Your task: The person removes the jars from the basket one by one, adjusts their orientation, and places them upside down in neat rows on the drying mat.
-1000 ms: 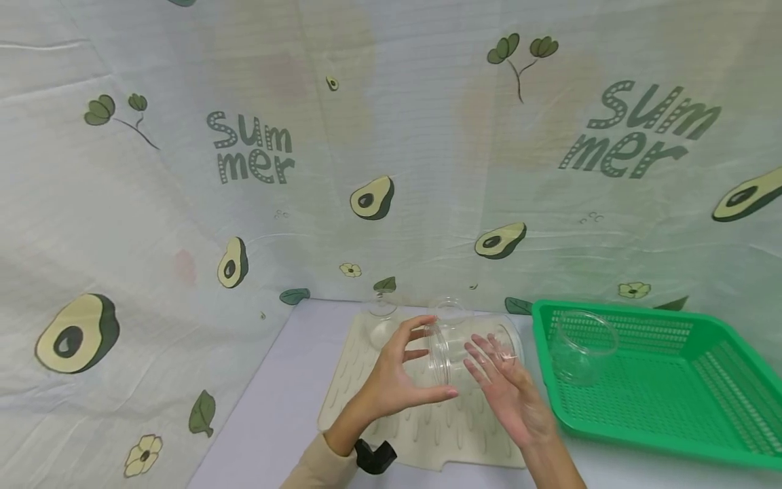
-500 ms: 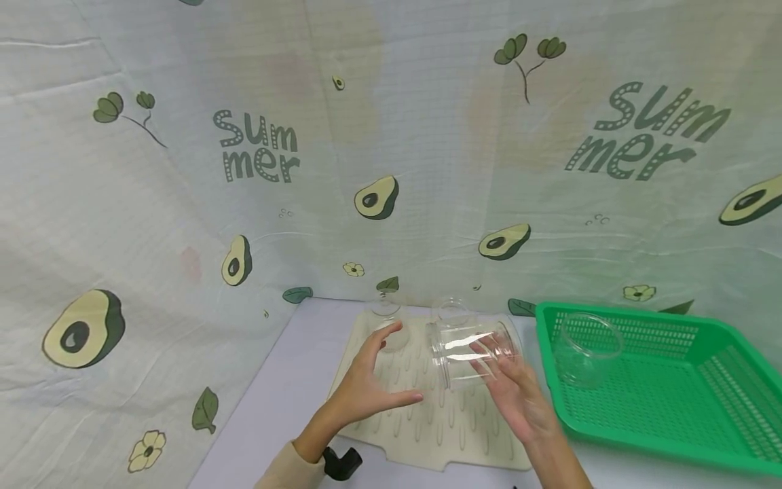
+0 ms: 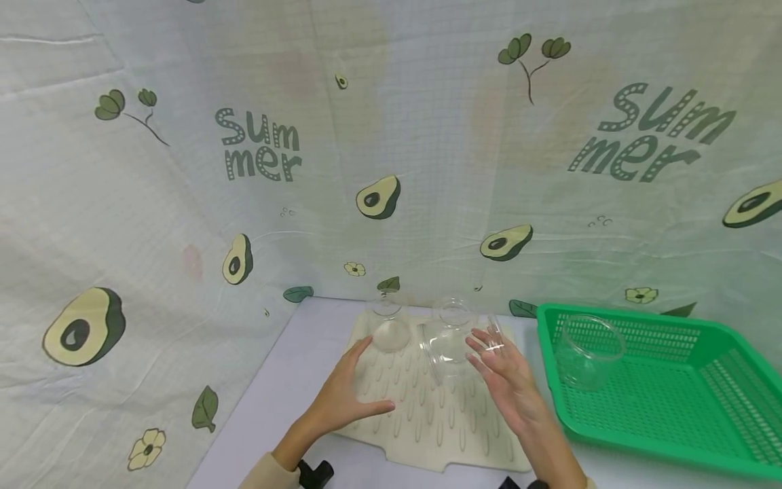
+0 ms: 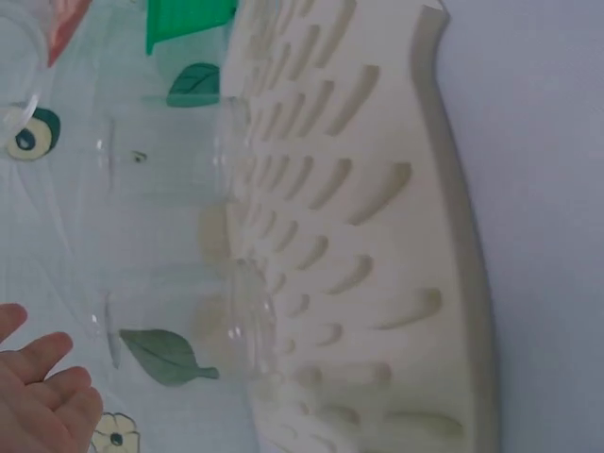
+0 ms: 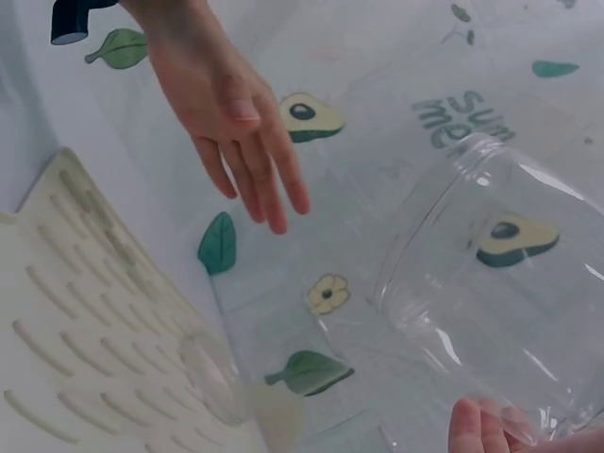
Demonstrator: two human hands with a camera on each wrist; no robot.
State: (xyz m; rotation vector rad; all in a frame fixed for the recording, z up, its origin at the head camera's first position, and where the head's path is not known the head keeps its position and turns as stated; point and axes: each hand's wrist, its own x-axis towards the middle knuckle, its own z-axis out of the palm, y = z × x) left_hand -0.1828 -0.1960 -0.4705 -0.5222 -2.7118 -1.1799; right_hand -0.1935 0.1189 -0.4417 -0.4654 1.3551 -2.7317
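A clear jar (image 3: pixel 444 348) is held in the air over the mat, lying on its side with its rim to the left. My right hand (image 3: pixel 512 386) grips it near the base end; in the right wrist view the fingertips (image 5: pixel 481 429) show at the jar's lower side. My left hand (image 3: pixel 343 395) is apart from the jar, to its left, fingers spread and holding nothing. Two more clear containers stand at the back of the mat, a left one (image 3: pixel 389 334) and a right one (image 3: pixel 455 310), the latter partly behind the held jar.
A cream ridged drying mat (image 3: pixel 421 421) lies on the white table (image 3: pixel 275 380). To the right stands a green plastic basket (image 3: pixel 647 435) with a clear jar (image 3: pixel 583 360) in its left back corner. A patterned curtain (image 3: pixel 427 136) hangs close behind.
My left hand was around the jar's rim and has moved off to the left and down. The jar stays in my right hand, its tilt slightly changed.
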